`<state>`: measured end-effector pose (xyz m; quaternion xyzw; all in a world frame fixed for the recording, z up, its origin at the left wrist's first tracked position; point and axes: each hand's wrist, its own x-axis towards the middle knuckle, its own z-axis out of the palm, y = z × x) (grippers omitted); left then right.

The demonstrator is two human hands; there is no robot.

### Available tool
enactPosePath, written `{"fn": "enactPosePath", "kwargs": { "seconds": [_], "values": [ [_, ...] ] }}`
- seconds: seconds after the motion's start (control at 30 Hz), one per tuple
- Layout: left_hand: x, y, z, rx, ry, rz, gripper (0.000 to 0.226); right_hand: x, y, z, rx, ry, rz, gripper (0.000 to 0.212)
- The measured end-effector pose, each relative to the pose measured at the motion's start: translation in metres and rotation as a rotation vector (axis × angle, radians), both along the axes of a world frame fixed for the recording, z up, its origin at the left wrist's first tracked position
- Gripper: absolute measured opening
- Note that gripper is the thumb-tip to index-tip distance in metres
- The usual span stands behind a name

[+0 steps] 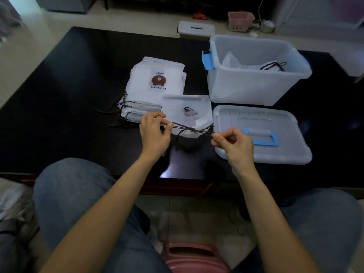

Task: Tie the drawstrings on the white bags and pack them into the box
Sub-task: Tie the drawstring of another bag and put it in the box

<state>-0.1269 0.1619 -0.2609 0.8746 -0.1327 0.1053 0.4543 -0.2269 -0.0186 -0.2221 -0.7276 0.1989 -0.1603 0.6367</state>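
Note:
A white drawstring bag (189, 113) lies on the black table in front of me. Its dark drawstrings (192, 130) stretch between my hands, crossed in a knot near the middle. My left hand (155, 133) pinches one end of the cord and my right hand (234, 144) pinches the other end. A stack of white bags (157, 83) with a brown bear print lies behind my left hand, its cords trailing off to the left. The clear plastic box (256, 89) stands open at the right, with tied bags (252, 66) inside.
The box's clear lid (262, 134) with a blue handle lies flat under my right hand. The black table (69, 95) reaches far to the left. A small lidded container (197, 29) and a pink basket (240, 20) sit on the floor beyond. My knees are at the near edge.

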Motion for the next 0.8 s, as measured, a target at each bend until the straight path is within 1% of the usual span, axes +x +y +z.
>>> {"fn": "enactPosePath", "kwargs": {
  "seconds": [0.07,0.1,0.17,0.2,0.27,0.3,0.37,0.43,0.5,0.57,0.63,0.7,0.8],
  "values": [
    [0.0,0.002,0.007,-0.045,-0.069,-0.171,0.031,0.0,-0.011,0.004,0.078,0.021,-0.042,0.014],
    [-0.001,0.004,0.013,-0.04,-0.1,-0.289,0.029,0.0,-0.018,0.004,0.066,0.049,-0.058,0.013],
    [-0.003,0.006,0.029,0.043,-0.097,-0.484,0.024,0.0,-0.029,0.007,0.052,0.124,-0.045,0.009],
    [-0.003,0.006,0.037,0.112,-0.067,-0.534,0.024,0.0,-0.032,0.009,0.069,0.151,-0.025,0.008],
    [0.002,0.005,0.051,0.214,-0.062,-0.514,0.025,0.002,-0.032,0.012,0.095,0.177,0.008,0.004],
    [0.01,0.004,0.057,0.225,-0.082,-0.475,0.025,0.002,-0.031,0.013,0.053,0.192,0.024,0.005],
    [0.036,-0.006,0.068,0.235,-0.09,-0.418,0.023,0.003,-0.028,0.013,-0.062,0.223,0.035,0.017],
    [0.065,-0.016,0.068,0.277,-0.029,-0.379,0.03,0.009,-0.022,0.008,-0.218,0.269,0.071,0.033],
    [0.092,-0.036,0.062,0.374,0.04,-0.343,0.043,0.014,-0.019,0.005,-0.35,0.312,0.074,0.044],
    [0.109,-0.052,0.049,0.447,0.139,-0.314,0.05,0.017,-0.015,-0.001,-0.549,0.35,0.062,0.048],
    [0.122,-0.062,0.035,0.469,0.269,-0.301,0.051,0.017,-0.01,-0.003,-0.758,0.395,0.083,0.049],
    [0.13,-0.064,0.023,0.549,0.284,-0.317,0.049,0.017,-0.008,-0.005,-0.812,0.443,0.152,0.052],
    [0.135,-0.065,0.016,0.665,0.184,-0.319,0.046,0.022,-0.008,-0.009,-0.786,0.47,0.218,0.048]
  ]
}}
